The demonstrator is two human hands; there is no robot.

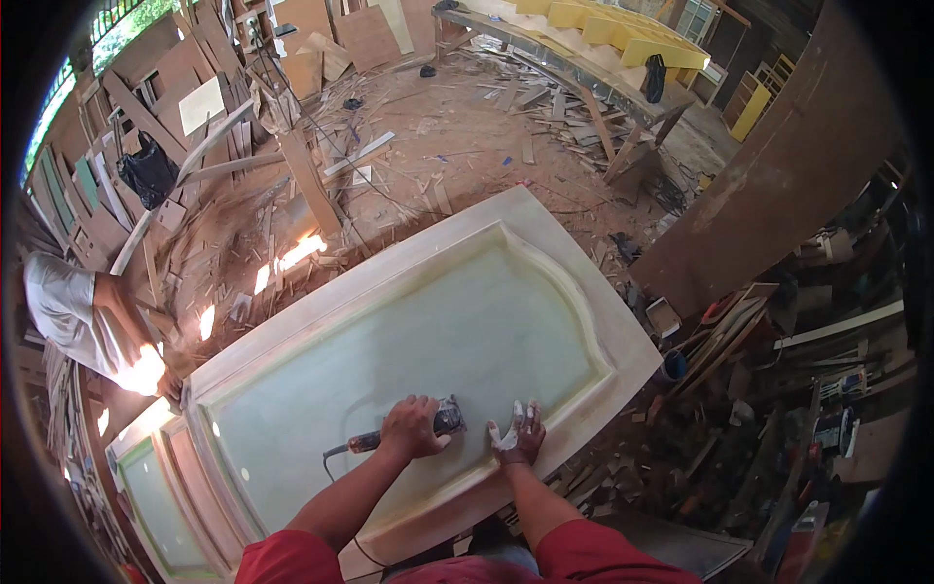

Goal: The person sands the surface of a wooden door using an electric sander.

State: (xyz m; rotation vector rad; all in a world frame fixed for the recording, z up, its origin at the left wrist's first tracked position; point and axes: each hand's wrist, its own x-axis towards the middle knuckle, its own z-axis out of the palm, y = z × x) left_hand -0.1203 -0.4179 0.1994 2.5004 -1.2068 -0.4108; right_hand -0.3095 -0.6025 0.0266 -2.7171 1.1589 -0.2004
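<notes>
A large pale wooden door panel [626,346] with a raised moulding frame and a greenish inner field [457,311] lies in front of me. My left hand [413,426] is wrapped round a dark power sander [449,416], which rests on the green field near its lower edge; its cord trails off to the left. My right hand [519,435], dusted white on thumb and fingers, lies spread beside the lower moulding, to the right of the sander.
At the left, a person in a grey shirt [63,302] leans at the panel's far end. A workbench [545,58] with yellow pieces stands at the top. A brown board [749,185] slants at the right. Wood scraps litter the floor [418,127].
</notes>
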